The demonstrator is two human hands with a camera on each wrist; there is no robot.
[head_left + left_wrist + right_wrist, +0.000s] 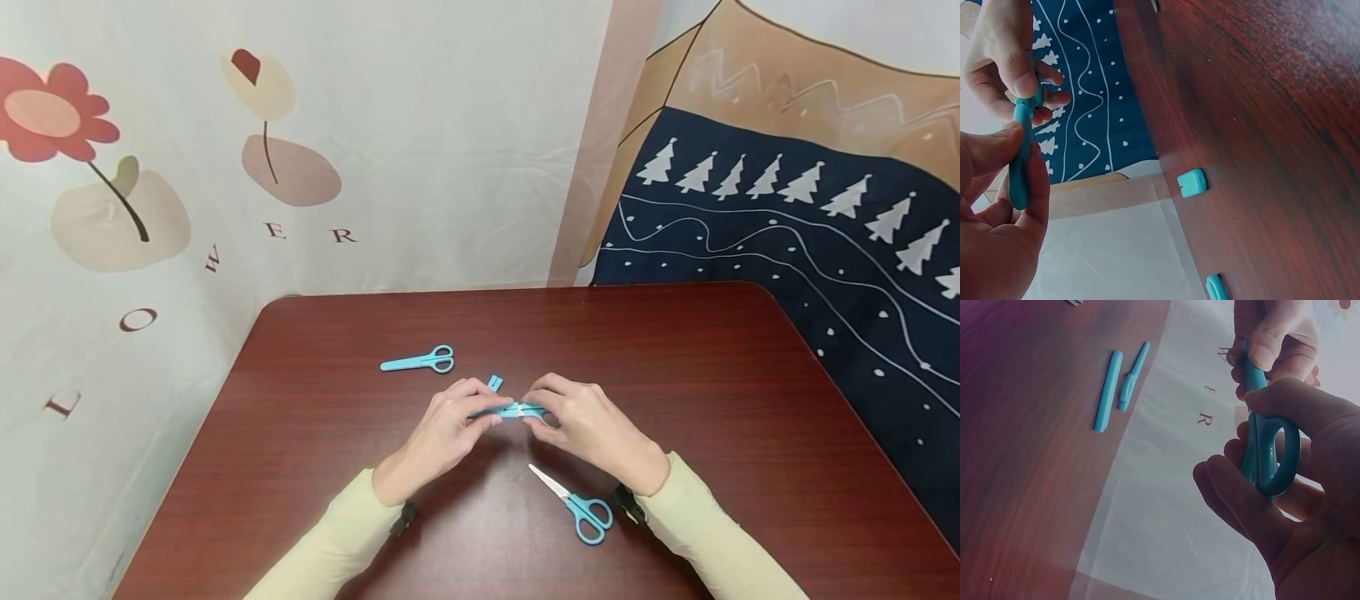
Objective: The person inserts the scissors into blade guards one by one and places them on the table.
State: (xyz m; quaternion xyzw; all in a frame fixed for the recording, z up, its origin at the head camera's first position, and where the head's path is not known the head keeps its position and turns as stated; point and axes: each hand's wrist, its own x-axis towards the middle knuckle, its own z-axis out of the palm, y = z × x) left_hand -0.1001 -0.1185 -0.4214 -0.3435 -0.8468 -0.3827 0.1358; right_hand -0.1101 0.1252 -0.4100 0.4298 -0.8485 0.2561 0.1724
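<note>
Nearest the person, in front of the right forearm, bare-bladed scissors point(576, 503) lie flat on the desk point(690, 350), handles toward the right and near side, the tip aimed obliquely away and to the left. Both sleeves point(341, 537) reach in from the near side.

Beyond the tip, near the middle of the desk, the held scissors point(1267, 450) sit between the two hands, their long axis running left to right: finger rings to the right, blade end to the left. The right hand point(588, 421) grips the rings; the left hand point(448, 419) pinches the blue cover point(1019, 169) over the blade end. A narrow pale strip shows between cover and rings.

Just past the left fingertips, a loose cover point(495, 382) points its slotted end away and slightly right; the left hand hides its other end in the head view. Farther off and to the left, covered scissors point(417, 362) point left, rings right, roughly parallel to the far edge.

A broad stretch of desk extends right of the right hand to the slanting side edge, and another lies left of the left hand. Behind the round-cornered far edge hang pale cloth point(450, 142) and dark blue cloth point(720, 221).
</note>
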